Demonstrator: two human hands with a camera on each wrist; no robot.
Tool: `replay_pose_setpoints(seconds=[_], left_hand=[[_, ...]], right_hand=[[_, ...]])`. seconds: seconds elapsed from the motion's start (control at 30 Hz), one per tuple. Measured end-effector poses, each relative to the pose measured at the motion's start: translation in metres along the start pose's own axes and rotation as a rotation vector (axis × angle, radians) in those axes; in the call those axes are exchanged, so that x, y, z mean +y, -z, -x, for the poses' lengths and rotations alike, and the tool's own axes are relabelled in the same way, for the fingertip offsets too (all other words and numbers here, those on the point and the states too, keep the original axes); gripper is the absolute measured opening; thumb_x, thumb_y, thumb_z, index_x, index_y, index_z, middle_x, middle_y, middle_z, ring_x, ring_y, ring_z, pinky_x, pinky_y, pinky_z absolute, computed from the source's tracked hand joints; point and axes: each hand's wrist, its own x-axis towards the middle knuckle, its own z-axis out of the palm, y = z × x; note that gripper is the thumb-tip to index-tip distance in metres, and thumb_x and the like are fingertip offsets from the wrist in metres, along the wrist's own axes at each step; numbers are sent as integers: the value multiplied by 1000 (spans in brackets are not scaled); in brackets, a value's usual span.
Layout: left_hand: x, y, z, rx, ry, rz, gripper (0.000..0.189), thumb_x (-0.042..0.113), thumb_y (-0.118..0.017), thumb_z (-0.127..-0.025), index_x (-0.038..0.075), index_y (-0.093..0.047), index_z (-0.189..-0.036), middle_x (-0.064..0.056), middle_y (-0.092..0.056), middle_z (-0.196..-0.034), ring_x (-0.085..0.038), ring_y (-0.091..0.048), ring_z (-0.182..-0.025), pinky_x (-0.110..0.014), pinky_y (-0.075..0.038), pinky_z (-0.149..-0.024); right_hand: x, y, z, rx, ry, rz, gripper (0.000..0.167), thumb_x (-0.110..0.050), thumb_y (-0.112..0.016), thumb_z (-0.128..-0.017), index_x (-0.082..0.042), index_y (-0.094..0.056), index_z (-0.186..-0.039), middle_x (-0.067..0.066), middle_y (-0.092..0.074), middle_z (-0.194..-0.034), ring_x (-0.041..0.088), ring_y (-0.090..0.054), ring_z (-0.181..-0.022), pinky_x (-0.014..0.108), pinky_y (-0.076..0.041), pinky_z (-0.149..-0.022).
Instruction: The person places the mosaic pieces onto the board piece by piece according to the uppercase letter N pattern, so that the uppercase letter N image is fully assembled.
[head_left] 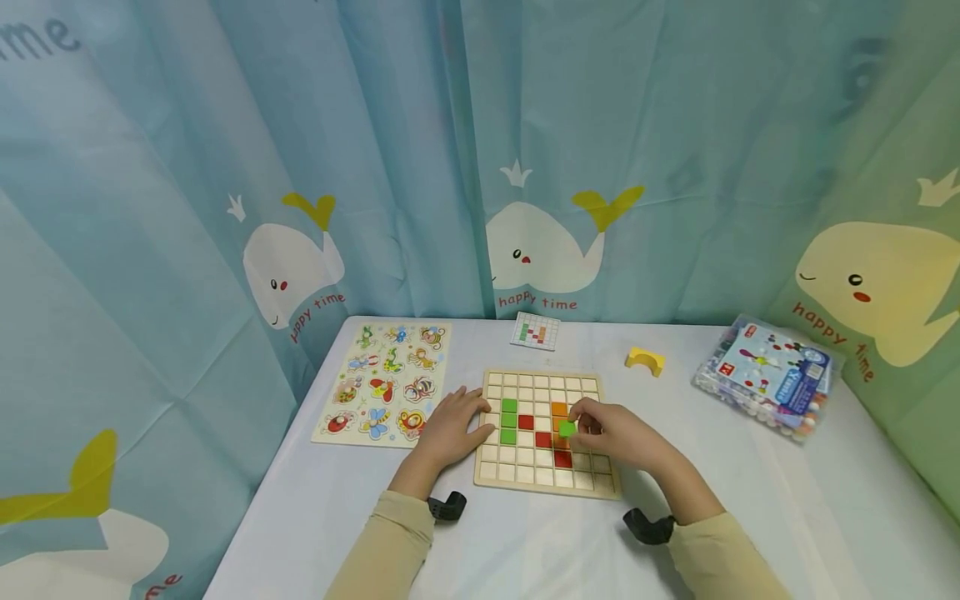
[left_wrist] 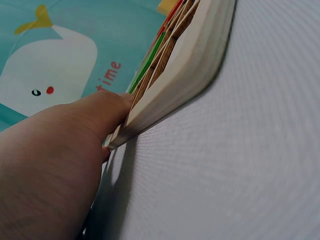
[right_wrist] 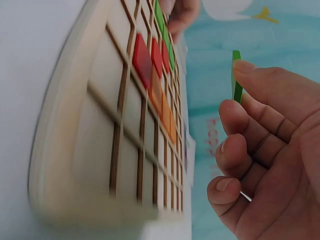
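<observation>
My right hand pinches a green square tile between thumb and forefinger, above the orange column on the right half of the wooden grid board. The other fingers curl loosely below, as the right wrist view shows. My left hand rests against the board's left edge, its thumb touching the rim. Lying in the grid are three green tiles in a column, three red tiles in a diagonal line and orange tiles, partly hidden by the right hand and the held tile.
Left of the board lies an insect picture board, close by the left hand. A small pattern card lies behind the grid. To the right are a yellow arch block and a clear plastic box of colourful pieces. Curtains surround the table.
</observation>
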Motion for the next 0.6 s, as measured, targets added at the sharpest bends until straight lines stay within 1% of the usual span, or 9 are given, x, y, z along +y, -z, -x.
replay_pose_setpoints(seconds=[0.1,0.27,0.37,0.47,0.6], left_hand=[[0,1,0,3,-6,-1,34,51,-56,-96,28,-58,-121,3,-44,-155,-26,-30,-150,-43,-21,-127],[1,2,0,14,-22,-2,33,49,-58,-96,27,-59,-121,1,-45,-154,-29,-32,-149,-45,-23,-126],[1,2,0,6,-16,-4,34,49,-57,-96,27,-59,-121,2,-44,-154,-28,-31,-149,-44,-22,-127],[1,2,-1,-3,-7,-5,34,50,-57,-96,27,-59,-121,3,-44,-155,-27,-30,-150,-43,-21,-127],[1,2,-1,-1,-4,-4,34,50,-57,-96,27,-59,-121,3,-44,-154,-27,-31,-149,-43,-21,-127]], right_hand=[[-8,-8,-9,-18,28,-9,23,-26,-73,-90,-14,-60,-106,-6,-58,-78,8,-51,-70,23,-46,-58],[-18,-26,-22,-42,35,-1,23,-27,-73,-90,-16,-60,-105,-6,-56,-75,8,-49,-65,23,-44,-55],[-23,-37,-28,-55,24,15,24,-28,-73,-90,-17,-61,-108,-8,-57,-75,8,-50,-64,22,-44,-55],[-29,-46,-32,-76,31,19,26,-27,-72,-91,-15,-61,-111,-8,-58,-75,8,-50,-62,22,-44,-54],[-36,-54,-37,-89,35,21,26,-27,-74,-89,-15,-62,-109,-6,-57,-74,9,-50,-62,22,-43,-55]])
